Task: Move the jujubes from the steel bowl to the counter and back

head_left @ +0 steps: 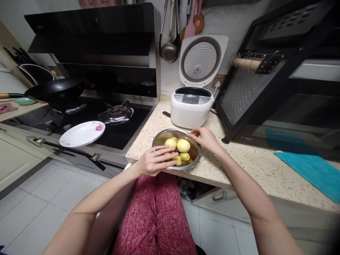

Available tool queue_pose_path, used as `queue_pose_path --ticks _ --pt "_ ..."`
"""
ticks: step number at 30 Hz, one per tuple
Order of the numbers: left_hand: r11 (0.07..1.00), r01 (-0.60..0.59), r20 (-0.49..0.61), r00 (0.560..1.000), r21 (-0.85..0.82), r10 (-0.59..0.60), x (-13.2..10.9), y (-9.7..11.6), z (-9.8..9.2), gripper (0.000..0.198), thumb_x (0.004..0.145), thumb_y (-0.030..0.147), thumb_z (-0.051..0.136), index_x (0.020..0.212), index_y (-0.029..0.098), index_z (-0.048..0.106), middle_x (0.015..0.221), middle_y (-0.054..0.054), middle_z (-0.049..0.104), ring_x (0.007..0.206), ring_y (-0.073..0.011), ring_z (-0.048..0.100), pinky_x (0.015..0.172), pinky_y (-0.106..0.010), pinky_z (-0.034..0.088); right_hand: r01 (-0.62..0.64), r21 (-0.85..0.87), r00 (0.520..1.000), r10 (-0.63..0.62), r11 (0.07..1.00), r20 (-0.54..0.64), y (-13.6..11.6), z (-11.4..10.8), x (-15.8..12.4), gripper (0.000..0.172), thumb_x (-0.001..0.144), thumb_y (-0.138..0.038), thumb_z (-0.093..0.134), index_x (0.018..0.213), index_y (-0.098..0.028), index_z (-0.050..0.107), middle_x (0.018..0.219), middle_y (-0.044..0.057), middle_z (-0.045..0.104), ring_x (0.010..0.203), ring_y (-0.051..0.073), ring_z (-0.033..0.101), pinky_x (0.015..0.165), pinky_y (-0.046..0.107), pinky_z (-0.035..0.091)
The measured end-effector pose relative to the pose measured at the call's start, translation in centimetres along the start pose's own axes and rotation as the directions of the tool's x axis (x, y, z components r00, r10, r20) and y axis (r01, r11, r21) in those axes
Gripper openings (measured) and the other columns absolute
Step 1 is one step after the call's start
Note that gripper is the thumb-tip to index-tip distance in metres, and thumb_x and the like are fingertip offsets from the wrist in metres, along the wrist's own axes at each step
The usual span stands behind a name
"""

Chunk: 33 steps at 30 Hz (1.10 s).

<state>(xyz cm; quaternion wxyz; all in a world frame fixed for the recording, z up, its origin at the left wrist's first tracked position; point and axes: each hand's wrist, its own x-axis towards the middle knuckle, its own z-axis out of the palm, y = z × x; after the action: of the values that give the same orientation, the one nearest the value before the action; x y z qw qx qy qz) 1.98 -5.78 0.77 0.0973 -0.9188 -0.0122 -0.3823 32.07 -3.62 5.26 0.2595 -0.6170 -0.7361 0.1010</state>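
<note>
A round metal bowl (pixel 198 156) sits near the counter's front edge with several pale yellow, roundish fruits or vegetables (pixel 183 145) in it; their exact kind is unclear. Stretched over the bowl's near left side, my left hand (pixel 152 161) has its fingers extended across some of the yellow pieces and wears a ring. At the far right rim, my right hand (pixel 203 137) has its thumb and fingers bent around the bowl's edge. Just behind the bowl stands a white rice cooker (pixel 190 109) with its lid raised.
A white floral plate (pixel 82 134) lies at the front edge of the gas stove (pixel 132 131). A black wok (pixel 57 88) is on the left burner. To the right are a black oven-like appliance (pixel 287 120) and a blue cloth (pixel 310 171). Ladles (pixel 169 51) hang behind.
</note>
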Motion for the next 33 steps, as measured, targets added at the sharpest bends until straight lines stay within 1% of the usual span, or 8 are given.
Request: queue_pose_path --ticks 3,5,10,14,17,23,29,33 --pt "0.992 0.119 -0.028 0.992 -0.052 -0.121 -0.6 -1.3 -0.2 0.051 0.101 0.025 0.059 0.151 0.028 0.053 0.142 -0.007 0.069 0.144 -0.0261 0.057 0.114 -0.05 0.054 -0.12 -0.003 0.993 0.12 0.993 -0.008 0.5 0.0 0.4 0.029 0.09 -0.041 0.068 0.072 -0.018 0.064 0.067 0.005 0.072 0.061 0.017 0.06 0.058 0.026 0.037" --pt "0.965 0.225 -0.065 0.97 -0.134 -0.235 -0.8 -1.8 -0.4 0.059 0.099 0.028 0.064 0.155 0.026 0.048 0.145 -0.011 0.067 0.144 -0.0294 0.056 0.113 -0.054 0.053 -0.194 0.107 0.981 0.191 0.975 0.037 0.8 0.1 0.7 0.033 0.09 -0.04 0.067 0.066 -0.019 0.059 0.056 0.002 0.065 0.054 0.015 0.055 0.055 0.025 0.035" --pt "0.836 0.432 -0.043 0.88 -0.34 -0.472 -1.3 -2.1 -0.5 0.074 0.098 0.041 0.066 0.163 0.028 0.034 0.16 -0.015 0.05 0.152 -0.0346 0.044 0.124 -0.062 0.039 -0.297 0.506 0.955 0.243 0.81 0.171 0.7 1.0 0.8 0.049 0.085 -0.049 0.07 0.05 -0.021 0.048 0.037 -0.003 0.045 0.036 0.008 0.037 0.043 0.023 0.026" --pt "0.713 0.585 0.033 0.782 -0.386 -0.623 -1.5 -2.3 0.1 0.084 0.097 0.055 0.064 0.166 0.031 0.023 0.17 -0.014 0.034 0.156 -0.0362 0.035 0.129 -0.063 0.031 -0.285 0.603 0.958 0.245 0.745 0.15 -0.3 1.5 0.5 0.05 0.08 -0.053 0.069 0.049 -0.021 0.047 0.037 -0.005 0.041 0.034 0.007 0.033 0.038 0.021 0.023" --pt "0.675 0.615 0.042 0.751 -0.407 -0.659 -1.3 -2.2 0.6 0.092 0.093 0.062 0.066 0.166 0.031 0.021 0.171 -0.014 0.03 0.158 -0.0376 0.032 0.13 -0.063 0.029 -0.26 0.64 0.963 0.246 0.723 0.113 -1.3 1.7 0.3 0.044 0.079 -0.053 0.066 0.053 -0.021 0.049 0.041 -0.005 0.043 0.034 0.007 0.034 0.036 0.021 0.024" --pt "0.677 0.608 0.011 0.747 -0.414 -0.664 -0.3 -1.9 1.4 0.096 0.087 0.061 0.074 0.164 0.032 0.025 0.17 -0.015 0.03 0.158 -0.0379 0.032 0.13 -0.062 0.029 -0.193 0.726 0.948 0.316 0.66 -0.035 -3.4 1.4 1.2 0.043 0.072 -0.043 0.068 0.047 -0.024 0.039 0.038 -0.006 0.036 0.033 0.007 0.032 0.033 0.021 0.025" --pt "0.627 0.645 -0.012 0.693 -0.437 -0.721 0.2 -3.1 2.1 0.099 0.084 0.061 0.077 0.163 0.031 0.026 0.17 -0.015 0.028 0.159 -0.0387 0.029 0.131 -0.063 0.027 -0.2 0.669 0.955 0.295 0.716 -0.03 -5.2 0.0 4.3 0.031 0.073 -0.033 0.063 0.048 -0.022 0.047 0.036 -0.004 0.038 0.032 0.008 0.031 0.032 0.022 0.023" --pt "0.583 0.671 -0.011 0.652 -0.458 -0.759 0.0 -4.3 2.5 0.101 0.08 0.065 0.079 0.162 0.028 0.031 0.168 -0.018 0.03 0.158 -0.0399 0.031 0.13 -0.063 0.028 -0.21 0.606 0.968 0.251 0.768 0.016 -6.7 -1.0 5.9 0.033 0.076 -0.031 0.065 0.049 -0.023 0.047 0.034 -0.002 0.039 0.033 0.01 0.033 0.032 0.023 0.025"
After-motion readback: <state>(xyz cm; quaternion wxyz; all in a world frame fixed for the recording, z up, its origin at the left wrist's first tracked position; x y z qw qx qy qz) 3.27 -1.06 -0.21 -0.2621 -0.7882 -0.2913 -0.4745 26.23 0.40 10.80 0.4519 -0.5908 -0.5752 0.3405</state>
